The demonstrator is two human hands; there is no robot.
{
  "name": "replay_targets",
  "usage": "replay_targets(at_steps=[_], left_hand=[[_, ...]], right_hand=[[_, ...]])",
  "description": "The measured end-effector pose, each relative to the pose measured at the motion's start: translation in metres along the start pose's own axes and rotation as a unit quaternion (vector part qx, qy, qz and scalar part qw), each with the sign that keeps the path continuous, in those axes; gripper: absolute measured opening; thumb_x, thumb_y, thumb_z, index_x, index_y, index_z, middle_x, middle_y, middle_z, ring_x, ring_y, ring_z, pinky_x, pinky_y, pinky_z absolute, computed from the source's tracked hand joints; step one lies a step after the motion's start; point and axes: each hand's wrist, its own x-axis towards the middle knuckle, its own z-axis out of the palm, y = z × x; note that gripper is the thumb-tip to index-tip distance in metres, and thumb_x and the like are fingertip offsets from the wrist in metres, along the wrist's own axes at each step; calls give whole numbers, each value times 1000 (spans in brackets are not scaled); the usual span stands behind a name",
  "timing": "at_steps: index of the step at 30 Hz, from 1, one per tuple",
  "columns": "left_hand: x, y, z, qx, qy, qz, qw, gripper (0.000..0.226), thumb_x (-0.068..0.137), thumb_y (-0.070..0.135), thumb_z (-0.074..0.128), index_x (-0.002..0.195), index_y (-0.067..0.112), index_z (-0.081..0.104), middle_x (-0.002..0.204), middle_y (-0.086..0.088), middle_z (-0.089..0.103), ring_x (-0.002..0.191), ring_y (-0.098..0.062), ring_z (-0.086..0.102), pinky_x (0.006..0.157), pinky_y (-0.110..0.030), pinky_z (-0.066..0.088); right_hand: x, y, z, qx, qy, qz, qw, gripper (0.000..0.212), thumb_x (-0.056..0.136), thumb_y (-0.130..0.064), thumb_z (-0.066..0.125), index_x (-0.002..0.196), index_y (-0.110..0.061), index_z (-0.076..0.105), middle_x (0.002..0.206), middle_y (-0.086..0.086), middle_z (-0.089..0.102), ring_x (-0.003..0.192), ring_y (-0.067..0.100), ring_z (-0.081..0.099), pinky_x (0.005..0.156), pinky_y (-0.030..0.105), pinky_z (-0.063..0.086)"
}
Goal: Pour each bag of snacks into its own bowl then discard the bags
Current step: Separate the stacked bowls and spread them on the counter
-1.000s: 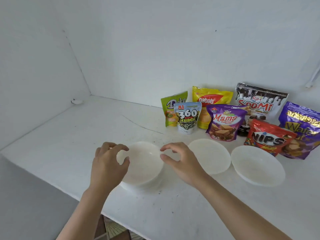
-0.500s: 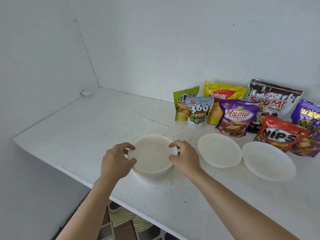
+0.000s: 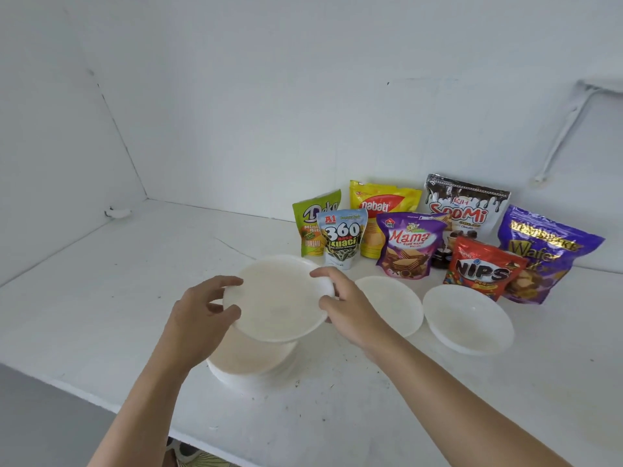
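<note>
Bowl gripped between left hand, right hand

Seven snack bags; three single bowls; one stack.

1. The white counter in front of me is scuffed, with dark specks and a thin crack running toward the bags.
2. Nearest me, left of centre, a stack of white bowls sits on it.
3. To the right lie 2 single bowls, the middle bowl and the right bowl, side by side but apart.
4. Farther back stand 7 bags: Deka bag, Kuaci bag, Nabati bag, Mama bag, Soomi bag, Nips bag, Wafer bag.
5. A small white object lies in the far left corner.
</note>
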Motion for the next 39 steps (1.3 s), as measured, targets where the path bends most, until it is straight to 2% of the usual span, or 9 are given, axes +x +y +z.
replay_targets(at_steps=[3, 8, 13, 19, 21, 24, 30, 34, 39], left_hand=[[-9, 19, 21, -127, -48, 22, 991, 50, 89, -5, 61, 113, 38, 71, 109, 6, 77, 94, -27, 71, 87, -42, 53], [-12, 43, 76, -316, -117, -18, 941, 53, 91, -11, 50, 120, 27, 71, 115, 1, 72, 102, -30, 64, 92, -43, 51], [-21, 74, 145, -354, -176, -46, 918, 44, 94, -2, 55, 120, 30, 71, 124, 7, 69, 111, -33, 64, 92, -45, 54], [-34, 119, 241, -241, -250, 12, 938, 39, 93, 9, 68, 119, 38, 69, 126, 11, 70, 113, -16, 66, 104, -49, 52], [-36, 134, 276, -207, -271, 22, 940, 40, 92, 9, 71, 118, 39, 69, 124, 13, 69, 96, -4, 70, 89, -32, 59], [-38, 147, 329, -122, -288, 51, 948, 40, 90, 14, 75, 115, 44, 66, 128, 12, 63, 97, -8, 69, 71, -16, 57], [-41, 142, 413, 95, -208, 122, 966, 46, 80, 37, 83, 121, 44, 63, 121, 17, 61, 96, -9, 56, 84, -19, 46], [-40, 138, 446, 177, -172, 129, 960, 50, 82, 36, 82, 128, 40, 62, 138, 18, 58, 121, -11, 48, 113, -46, 36], [-36, 131, 466, 248, -153, 161, 943, 50, 86, 32, 77, 133, 34, 60, 142, 19, 57, 129, -13, 40, 105, -42, 29]], right_hand=[[-13, -1, -29, 144, 16, 5, 989, 53, 89, 3, 43, 117, -39, 60, 124, 4, 58, 112, 26, 61, 76, 38, 61], [-36, 9, -80, 220, 64, -12, 973, 50, 87, 5, 43, 112, -34, 64, 124, -6, 61, 114, 25, 60, 93, 57, 55], [-60, 30, -141, 172, 155, -12, 973, 44, 94, -1, 42, 110, -36, 63, 122, -18, 56, 106, 13, 58, 71, 32, 59], [-84, 76, -231, 87, 302, 13, 949, 49, 89, 7, 42, 104, -34, 63, 120, -15, 53, 113, 12, 50, 72, 25, 44], [-91, 93, -261, 73, 324, 42, 942, 48, 89, 8, 39, 108, -30, 62, 124, -5, 51, 112, 18, 49, 65, 25, 44], [-99, 120, -301, 45, 346, 81, 934, 54, 86, 10, 33, 112, -29, 60, 123, 1, 52, 108, 24, 51, 65, 28, 46], [-106, 175, -355, 5, 340, 149, 928, 61, 82, 11, 31, 116, -29, 61, 122, 5, 53, 105, 27, 51, 68, 30, 46], [-103, 204, -372, -22, 297, 165, 940, 58, 82, 12, 33, 118, -26, 58, 119, 7, 52, 96, 24, 51, 67, 31, 46], [-90, 226, -385, -34, 254, 189, 948, 57, 82, 12, 34, 119, -24, 58, 117, 8, 51, 91, 24, 53, 58, 23, 43]])
